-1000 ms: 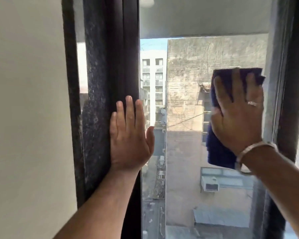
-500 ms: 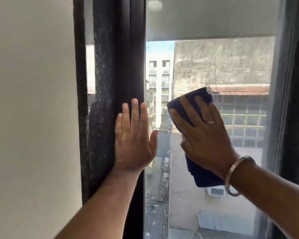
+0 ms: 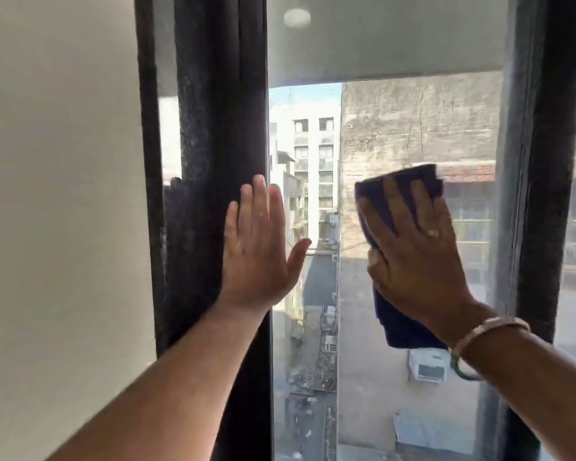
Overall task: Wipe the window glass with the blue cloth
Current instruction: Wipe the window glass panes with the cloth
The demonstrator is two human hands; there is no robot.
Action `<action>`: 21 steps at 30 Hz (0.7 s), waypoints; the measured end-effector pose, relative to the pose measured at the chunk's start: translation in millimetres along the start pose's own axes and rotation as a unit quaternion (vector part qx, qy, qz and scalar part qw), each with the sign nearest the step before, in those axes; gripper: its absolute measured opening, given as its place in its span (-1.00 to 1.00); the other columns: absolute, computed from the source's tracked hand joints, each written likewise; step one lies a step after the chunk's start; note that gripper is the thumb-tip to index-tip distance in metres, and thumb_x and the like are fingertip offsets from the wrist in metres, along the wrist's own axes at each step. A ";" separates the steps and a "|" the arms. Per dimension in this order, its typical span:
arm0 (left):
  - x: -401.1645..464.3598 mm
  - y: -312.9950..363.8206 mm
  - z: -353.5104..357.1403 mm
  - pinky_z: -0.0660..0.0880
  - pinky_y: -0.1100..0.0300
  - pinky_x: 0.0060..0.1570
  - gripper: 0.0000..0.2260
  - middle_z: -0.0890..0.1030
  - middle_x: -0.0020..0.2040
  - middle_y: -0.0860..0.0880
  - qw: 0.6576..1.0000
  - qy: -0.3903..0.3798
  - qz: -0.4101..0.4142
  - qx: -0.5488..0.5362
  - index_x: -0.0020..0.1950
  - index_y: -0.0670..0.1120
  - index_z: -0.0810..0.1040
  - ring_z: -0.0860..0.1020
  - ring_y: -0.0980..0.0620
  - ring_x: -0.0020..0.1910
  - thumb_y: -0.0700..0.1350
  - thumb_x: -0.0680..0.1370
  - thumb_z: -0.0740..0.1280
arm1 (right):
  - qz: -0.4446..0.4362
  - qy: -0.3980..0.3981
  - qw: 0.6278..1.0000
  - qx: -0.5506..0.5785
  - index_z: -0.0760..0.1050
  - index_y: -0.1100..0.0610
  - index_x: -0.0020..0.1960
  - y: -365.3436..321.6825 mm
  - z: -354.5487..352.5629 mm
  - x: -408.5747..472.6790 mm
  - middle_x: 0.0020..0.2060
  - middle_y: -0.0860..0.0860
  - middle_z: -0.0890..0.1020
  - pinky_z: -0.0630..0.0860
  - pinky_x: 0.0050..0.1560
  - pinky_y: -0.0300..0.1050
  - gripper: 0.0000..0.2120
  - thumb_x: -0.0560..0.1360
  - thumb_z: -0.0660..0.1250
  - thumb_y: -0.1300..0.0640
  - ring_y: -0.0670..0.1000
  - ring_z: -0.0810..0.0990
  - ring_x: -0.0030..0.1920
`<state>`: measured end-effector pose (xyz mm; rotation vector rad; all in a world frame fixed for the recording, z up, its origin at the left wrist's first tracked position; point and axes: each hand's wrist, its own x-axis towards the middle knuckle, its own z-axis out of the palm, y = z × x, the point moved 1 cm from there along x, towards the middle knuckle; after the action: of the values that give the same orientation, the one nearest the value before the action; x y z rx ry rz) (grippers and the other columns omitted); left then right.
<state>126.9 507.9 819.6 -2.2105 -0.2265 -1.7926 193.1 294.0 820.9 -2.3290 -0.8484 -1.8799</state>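
Note:
The window glass (image 3: 389,111) fills the middle of the view, with buildings and a street far below seen through it. My right hand (image 3: 416,257) presses a dark blue cloth (image 3: 403,327) flat against the pane, right of centre; the cloth shows above my fingertips and below my palm. My left hand (image 3: 256,254) lies flat, fingers together and thumb out, on the dark left frame post (image 3: 220,128), its thumb over the glass edge. It holds nothing.
A pale wall (image 3: 57,194) stands at the left. A second dark frame post (image 3: 546,161) bounds the pane at the right, close to the cloth. A bracelet (image 3: 479,334) sits on my right wrist.
My right hand swept the cloth from the pane's upper right over to the left beside my left hand, and has now come back toward the right. My left hand has stayed on the frame.

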 end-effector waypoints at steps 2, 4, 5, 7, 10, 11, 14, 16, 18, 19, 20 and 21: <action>40.8 0.4 -10.0 -0.04 -0.14 0.62 -0.27 0.07 0.66 -0.26 0.999 0.034 0.032 -0.011 0.65 -0.22 0.05 0.02 -0.25 0.65 0.27 0.65 -0.06 | -0.141 -0.039 0.989 -0.021 0.18 -0.02 0.56 5.5 5.5 -24.4 0.56 0.12 0.21 0.10 0.53 0.28 -0.34 0.47 0.19 0.01 0.26 0.18 0.53; 75.9 -5.2 -14.4 -0.12 -0.09 0.62 -0.28 0.04 0.67 -0.24 0.997 0.024 0.067 0.005 0.66 -0.21 0.03 -0.01 -0.24 0.66 0.26 0.66 -0.01 | -0.205 -0.051 0.977 -0.038 0.18 -0.06 0.55 26.8 5.8 -36.3 0.55 0.06 0.23 0.12 0.53 0.23 -0.35 0.47 0.18 0.00 0.21 0.23 0.52; 85.9 -8.8 -12.2 -0.15 -0.07 0.62 -0.28 0.01 0.68 -0.22 0.996 0.010 0.087 0.013 0.66 -0.19 0.01 -0.03 -0.23 0.66 0.27 0.67 0.00 | -0.189 -0.046 0.980 -0.039 0.21 -0.05 0.55 36.6 4.4 -36.5 0.55 0.06 0.24 0.11 0.52 0.22 -0.36 0.46 0.17 0.01 0.20 0.24 0.52; 92.0 -13.7 -3.7 -0.15 -0.07 0.62 -0.29 -0.01 0.68 -0.19 0.994 -0.006 0.105 0.026 0.67 -0.17 0.00 -0.05 -0.21 0.66 0.27 0.67 -0.04 | -0.101 -0.024 0.994 -0.022 0.27 -0.01 0.52 46.2 -0.8 -27.4 0.53 0.11 0.27 0.13 0.48 0.27 -0.38 0.45 0.15 0.02 0.26 0.25 0.50; 89.6 -13.9 1.6 -0.08 -0.10 0.63 -0.30 0.02 0.68 -0.20 0.993 0.007 0.110 0.034 0.67 -0.17 0.03 -0.01 -0.22 0.66 0.26 0.67 -0.07 | 0.001 0.008 1.000 -0.002 0.26 0.06 0.52 14.8 -5.5 -11.4 0.53 0.21 0.26 0.12 0.47 0.34 -0.38 0.45 0.17 0.06 0.35 0.20 0.50; 90.3 -14.0 1.8 -0.06 -0.11 0.63 -0.31 0.04 0.67 -0.21 0.993 0.011 0.117 0.032 0.66 -0.18 0.04 0.01 -0.22 0.66 0.25 0.67 -0.06 | 0.005 0.009 1.000 -0.003 0.24 0.06 0.53 -3.1 -3.9 -7.8 0.53 0.22 0.24 0.10 0.48 0.35 -0.36 0.45 0.18 0.06 0.35 0.18 0.51; 93.8 -18.8 0.6 -0.01 -0.11 0.62 -0.32 0.09 0.66 -0.22 0.991 0.020 0.130 0.033 0.66 -0.18 0.09 0.06 -0.22 0.65 0.25 0.67 -0.02 | -0.116 -0.020 0.993 -0.005 0.19 0.05 0.55 -56.3 10.7 -7.3 0.56 0.16 0.19 -0.02 0.54 0.25 -0.30 0.41 0.19 0.02 0.27 0.15 0.53; 94.2 -20.4 0.0 -0.01 -0.10 0.62 -0.31 0.09 0.67 -0.21 0.990 0.019 0.134 0.036 0.66 -0.17 0.09 0.06 -0.20 0.65 0.26 0.67 -0.04 | -0.253 -0.064 0.965 -0.016 0.19 0.06 0.54 -72.8 20.6 -23.5 0.55 0.12 0.23 -0.04 0.55 0.19 -0.26 0.37 0.22 0.00 0.22 0.21 0.53; 94.0 -20.1 0.6 -0.04 -0.09 0.63 -0.30 0.05 0.68 -0.19 0.991 0.008 0.133 0.032 0.67 -0.16 0.05 0.03 -0.18 0.66 0.28 0.67 -0.07 | -0.325 -0.080 0.942 -0.027 0.22 0.04 0.53 -62.5 21.6 -35.8 0.52 0.08 0.30 -0.02 0.55 0.14 -0.23 0.32 0.25 0.01 0.17 0.26 0.50; 93.7 -20.1 0.6 -0.04 -0.08 0.63 -0.29 0.04 0.68 -0.18 0.991 0.006 0.131 0.029 0.67 -0.16 0.04 0.02 -0.18 0.66 0.28 0.67 -0.07 | -0.324 -0.071 0.943 -0.024 0.24 0.02 0.52 -51.0 19.9 -34.7 0.51 0.06 0.34 0.01 0.55 0.12 -0.24 0.31 0.25 0.02 0.15 0.29 0.49; 93.4 -20.0 0.7 -0.04 -0.08 0.63 -0.30 0.05 0.68 -0.18 0.991 0.008 0.130 0.028 0.67 -0.15 0.04 0.03 -0.18 0.66 0.28 0.67 -0.08 | -0.305 -0.058 0.950 -0.023 0.25 0.00 0.52 -38.5 17.8 -29.8 0.50 0.06 0.35 0.07 0.55 0.12 -0.25 0.32 0.24 0.03 0.14 0.31 0.48; 92.9 -19.3 -0.1 -0.03 -0.08 0.63 -0.30 0.06 0.68 -0.18 0.991 0.014 0.129 0.028 0.67 -0.16 0.06 0.04 -0.18 0.66 0.28 0.67 -0.08 | -0.270 -0.041 0.962 -0.024 0.26 -0.01 0.52 -28.0 14.5 -22.1 0.50 0.07 0.36 0.14 0.53 0.14 -0.28 0.35 0.23 0.03 0.16 0.33 0.47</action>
<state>141.1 520.8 912.5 -2.0669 0.0146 -1.6541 191.5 314.3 788.3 -2.3880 -1.6000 -1.9943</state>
